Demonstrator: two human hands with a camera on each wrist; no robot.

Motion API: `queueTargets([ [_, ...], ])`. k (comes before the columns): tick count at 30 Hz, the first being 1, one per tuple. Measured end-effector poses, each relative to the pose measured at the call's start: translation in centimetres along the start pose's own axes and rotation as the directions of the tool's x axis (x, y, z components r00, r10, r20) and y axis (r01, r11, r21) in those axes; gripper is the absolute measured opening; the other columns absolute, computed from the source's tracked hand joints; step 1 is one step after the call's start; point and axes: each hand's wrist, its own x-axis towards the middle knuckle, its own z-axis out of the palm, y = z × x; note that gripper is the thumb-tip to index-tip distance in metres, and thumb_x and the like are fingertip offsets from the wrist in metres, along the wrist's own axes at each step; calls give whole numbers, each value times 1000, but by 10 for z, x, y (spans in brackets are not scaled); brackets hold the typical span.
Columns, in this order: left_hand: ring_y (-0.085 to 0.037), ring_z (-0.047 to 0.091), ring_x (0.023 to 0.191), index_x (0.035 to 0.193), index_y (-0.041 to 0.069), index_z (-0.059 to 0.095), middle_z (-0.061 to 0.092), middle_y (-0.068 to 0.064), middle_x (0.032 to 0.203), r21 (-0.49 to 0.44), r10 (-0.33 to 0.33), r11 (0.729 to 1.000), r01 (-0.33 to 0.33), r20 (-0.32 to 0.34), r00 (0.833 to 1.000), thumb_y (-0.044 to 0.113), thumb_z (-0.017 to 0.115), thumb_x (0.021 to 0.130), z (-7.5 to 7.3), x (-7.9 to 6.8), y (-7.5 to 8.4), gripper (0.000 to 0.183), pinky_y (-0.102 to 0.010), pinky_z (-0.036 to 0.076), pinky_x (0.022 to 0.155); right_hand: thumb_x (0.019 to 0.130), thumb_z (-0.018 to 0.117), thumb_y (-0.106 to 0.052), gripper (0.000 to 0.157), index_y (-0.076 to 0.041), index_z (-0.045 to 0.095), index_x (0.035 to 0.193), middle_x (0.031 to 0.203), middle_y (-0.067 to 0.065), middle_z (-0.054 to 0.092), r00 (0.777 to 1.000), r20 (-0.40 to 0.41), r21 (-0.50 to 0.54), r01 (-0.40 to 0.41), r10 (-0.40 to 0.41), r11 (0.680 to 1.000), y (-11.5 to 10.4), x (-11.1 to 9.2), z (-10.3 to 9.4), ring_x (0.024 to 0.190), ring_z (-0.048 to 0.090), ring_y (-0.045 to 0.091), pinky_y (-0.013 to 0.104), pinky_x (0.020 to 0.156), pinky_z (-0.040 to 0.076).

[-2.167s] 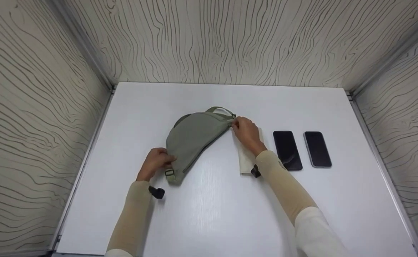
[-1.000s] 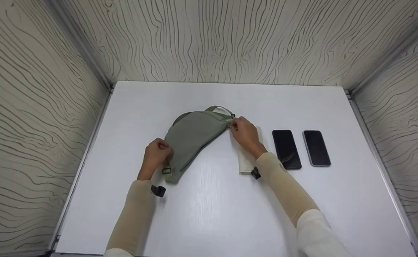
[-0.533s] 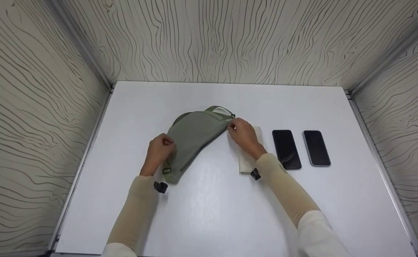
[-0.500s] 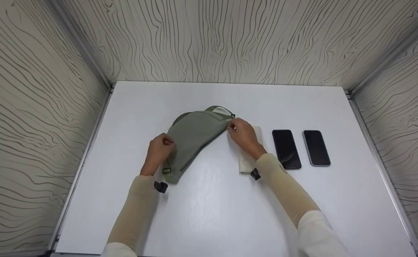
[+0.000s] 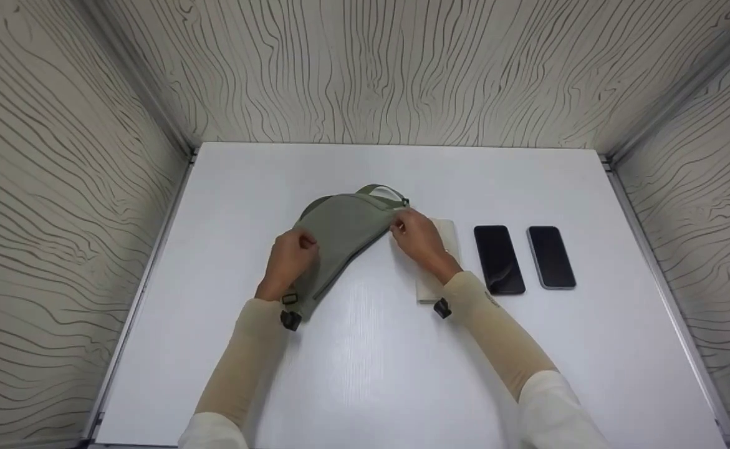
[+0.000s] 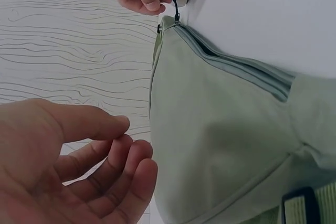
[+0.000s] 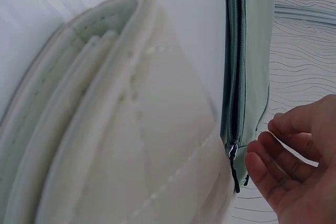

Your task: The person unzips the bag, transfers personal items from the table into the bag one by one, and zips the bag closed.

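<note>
Head view: bag (image 5: pixel 347 226), perhaps sleeve lettering (image 5: pixel 491 299)

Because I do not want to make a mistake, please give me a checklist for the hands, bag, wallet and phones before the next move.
1. Zip of bag open: ok, a dark gap shows in the left wrist view.
2. Left hand free: ok, holds nothing.
3. Right hand touching the pull: cannot tell, fingertips are close.
4. Bag empty: cannot tell, its inside is hidden.
5. Wallet outside bag: ok, on the table.
6. Left phone and right phone outside bag: ok, right of wallet.
</note>
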Motion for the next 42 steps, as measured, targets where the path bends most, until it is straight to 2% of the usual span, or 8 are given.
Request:
queueTargets([
  [6,-21,65,82,108,1,74,73,-11,98,19,15,1000,-15,28,999,8,62,102,5,4,5,15,-34,54,72,103,66,-12,10,-5,71,108,111,11,70,1000,17,12,6,-6,1000,-4,-2,3,105,69,26,42,92,59],
  [12,-19,62,81,105,2,73,72,-11,96,57,55,997,-57,36,998,6,62,101,14,9,8,13,-34,53,72,102,68,-11,10,-4,70,109,113,13,71,999,15,17,32,-32,999,-7,-5,10,105,71,29,43,92,59],
  [22,-19,61,79,99,4,74,72,-9,92,178,108,978,-111,26,994,8,65,100,27,18,11,10,-35,52,73,102,68,-11,10,-4,71,108,112,14,70,996,29,11,83,-83,997,-16,-10,21,106,69,30,46,93,58],
  [28,-18,61,77,101,4,73,72,-8,92,190,100,976,-108,52,994,9,64,102,35,19,12,11,-34,51,70,102,69,-10,9,-5,72,109,112,13,71,994,15,27,108,-109,994,-16,-14,30,107,69,29,45,95,58],
  [33,-17,58,76,98,6,72,70,-6,88,267,99,957,-113,67,993,10,62,103,43,20,10,12,-34,50,71,102,69,-11,9,-5,73,108,113,12,70,993,26,26,112,-112,993,-17,-18,37,109,67,28,45,95,57],
  [42,-28,65,85,94,-1,71,69,-15,95,300,204,931,-207,43,978,3,66,99,58,19,8,8,-45,58,80,101,70,-10,7,-5,73,104,109,12,70,986,18,11,166,-167,986,-15,-22,44,109,66,31,46,98,54],
])
